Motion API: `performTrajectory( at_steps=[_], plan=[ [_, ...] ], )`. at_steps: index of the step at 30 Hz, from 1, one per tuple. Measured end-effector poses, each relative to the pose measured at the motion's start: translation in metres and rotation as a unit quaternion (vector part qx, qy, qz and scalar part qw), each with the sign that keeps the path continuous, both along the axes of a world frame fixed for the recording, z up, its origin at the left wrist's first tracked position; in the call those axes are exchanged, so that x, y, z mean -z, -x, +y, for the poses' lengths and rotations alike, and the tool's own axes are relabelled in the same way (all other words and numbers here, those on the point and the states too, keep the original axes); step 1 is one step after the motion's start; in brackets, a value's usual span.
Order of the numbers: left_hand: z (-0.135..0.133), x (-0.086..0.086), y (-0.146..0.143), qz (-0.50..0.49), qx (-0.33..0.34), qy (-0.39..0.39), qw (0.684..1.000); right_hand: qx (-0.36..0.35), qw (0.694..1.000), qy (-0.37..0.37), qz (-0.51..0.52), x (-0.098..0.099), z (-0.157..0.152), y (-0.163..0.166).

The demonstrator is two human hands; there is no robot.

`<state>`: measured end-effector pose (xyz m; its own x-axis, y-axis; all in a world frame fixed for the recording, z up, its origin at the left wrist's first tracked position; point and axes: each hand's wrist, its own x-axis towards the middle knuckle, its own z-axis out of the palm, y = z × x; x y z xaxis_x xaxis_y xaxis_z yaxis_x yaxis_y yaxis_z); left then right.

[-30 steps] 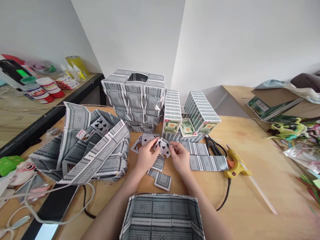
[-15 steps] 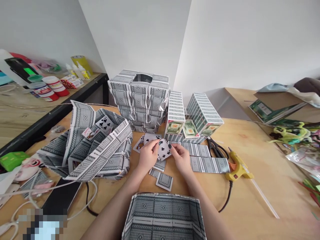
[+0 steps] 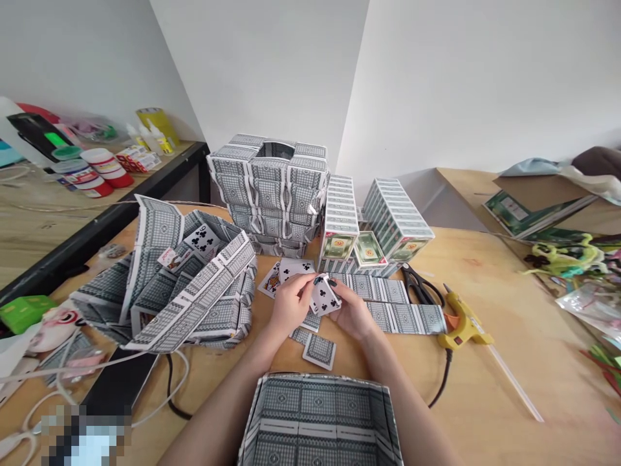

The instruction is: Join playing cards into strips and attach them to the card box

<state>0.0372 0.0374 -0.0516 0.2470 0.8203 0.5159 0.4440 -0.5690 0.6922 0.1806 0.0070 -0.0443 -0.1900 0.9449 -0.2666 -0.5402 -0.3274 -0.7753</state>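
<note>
Between my two hands is a playing card [image 3: 324, 300], a clubs card with its face towards me and its top edge bent over. My left hand [image 3: 291, 303] pinches it at the upper left. On its right edge my right hand [image 3: 353, 312] grips it with thumb and fingers. Loose face-up cards [image 3: 297, 266] lie just beyond my left hand. Below the hands, a face-down card [image 3: 320, 351] rests on the table. Close to me stands an open box made of cards [image 3: 317, 408], grey patterned backs showing.
A tall card-built structure [image 3: 269, 194] and stacked card packs [image 3: 339, 213] stand at the back. Left is a tilted card-covered piece [image 3: 194, 291]. Joined card strips [image 3: 405, 318], black scissors [image 3: 422, 288] and a yellow glue gun [image 3: 463, 323] lie right. A cable [image 3: 441, 382] trails from the gun.
The card in my hands has shifted slightly right, and its top edge is now folded over. My right hand has turned and moved a little lower around it.
</note>
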Motion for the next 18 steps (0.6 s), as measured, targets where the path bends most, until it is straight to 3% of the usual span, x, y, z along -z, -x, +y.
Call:
performTrajectory(
  at_steps=[10, 18],
  plan=[
    [0.0010, 0.0006, 0.0023, -0.044, -0.143, 0.013, 0.989, 0.014, 0.999, -0.032, -0.025, 0.0023, 0.0037, -0.0005],
    [0.0008, -0.0017, 0.0023, -0.101, -0.161, 0.037, 0.981, 0.049, 0.999, -0.022, -0.004, 0.0001, 0.0034, -0.0045]
  ],
)
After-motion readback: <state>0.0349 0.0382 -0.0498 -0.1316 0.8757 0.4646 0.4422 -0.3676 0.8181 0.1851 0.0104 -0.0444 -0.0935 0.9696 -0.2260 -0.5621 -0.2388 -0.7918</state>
